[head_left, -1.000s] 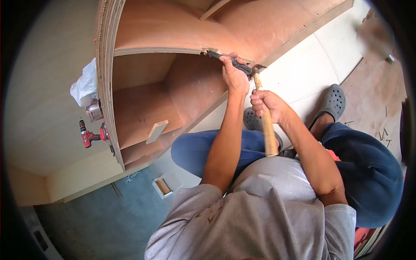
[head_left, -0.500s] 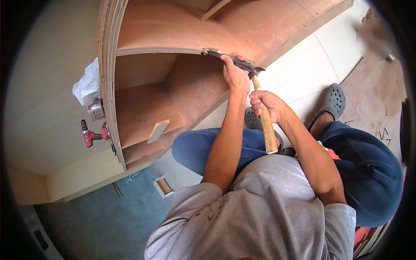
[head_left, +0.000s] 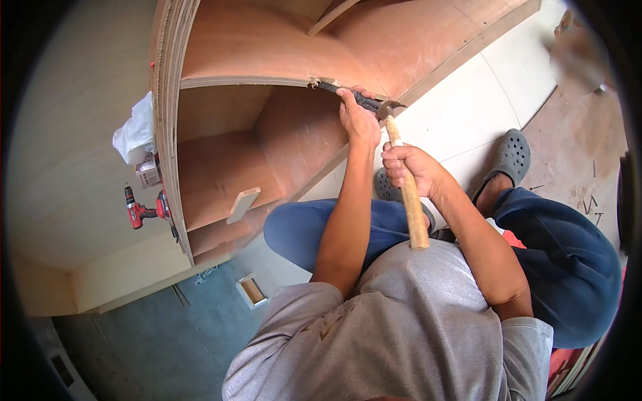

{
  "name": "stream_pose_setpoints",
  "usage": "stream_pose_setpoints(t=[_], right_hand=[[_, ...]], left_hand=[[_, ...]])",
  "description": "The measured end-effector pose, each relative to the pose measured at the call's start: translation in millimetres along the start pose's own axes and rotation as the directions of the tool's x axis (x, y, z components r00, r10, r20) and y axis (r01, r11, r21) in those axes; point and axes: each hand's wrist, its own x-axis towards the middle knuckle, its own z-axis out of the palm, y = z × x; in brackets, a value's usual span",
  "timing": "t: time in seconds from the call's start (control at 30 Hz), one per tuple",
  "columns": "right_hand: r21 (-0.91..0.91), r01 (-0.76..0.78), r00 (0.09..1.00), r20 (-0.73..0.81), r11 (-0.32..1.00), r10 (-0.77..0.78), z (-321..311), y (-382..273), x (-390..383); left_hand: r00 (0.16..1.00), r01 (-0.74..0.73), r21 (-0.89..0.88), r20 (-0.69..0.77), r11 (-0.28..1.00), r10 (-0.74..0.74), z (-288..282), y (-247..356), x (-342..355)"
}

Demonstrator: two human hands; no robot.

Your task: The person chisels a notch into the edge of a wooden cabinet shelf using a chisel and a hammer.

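My left hand grips a dark-handled chisel, its tip at the splintered edge of a plywood shelf in the cabinet. My right hand is closed round the wooden handle of a claw hammer. The hammer head is at the back end of the chisel; whether they touch I cannot tell. Pale wood chips curl beside the chisel tip.
A red cordless drill, a white plastic bag and a printed box lie left of the cabinet side. A small wood block sits lower in the cabinet. Several loose nails lie on a board at right, beside my shoes.
The hammer and my right hand have shifted slightly left, and the handle's end now sits a little lower. My left hand and the chisel have moved slightly left.
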Motion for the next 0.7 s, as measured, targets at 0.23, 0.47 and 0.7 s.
stream_pose_setpoints(t=[0.23,0.47,0.7], right_hand=[[0.011,-0.057,0.993,0.102,0.998,0.056,-29,-10,-5],[0.081,0.091,0.941,-0.332,0.993,-0.059,-77,-13,4],[-0.064,-0.037,0.998,0.041,0.997,0.040,-18,2,10]], left_hand=[[0.995,0.082,-0.029,0.059,0.996,-0.080,-5,5,3],[0.989,0.117,0.011,0.086,0.993,-0.118,0,9,2],[0.994,0.085,-0.002,0.071,0.996,-0.085,-5,2,6]])
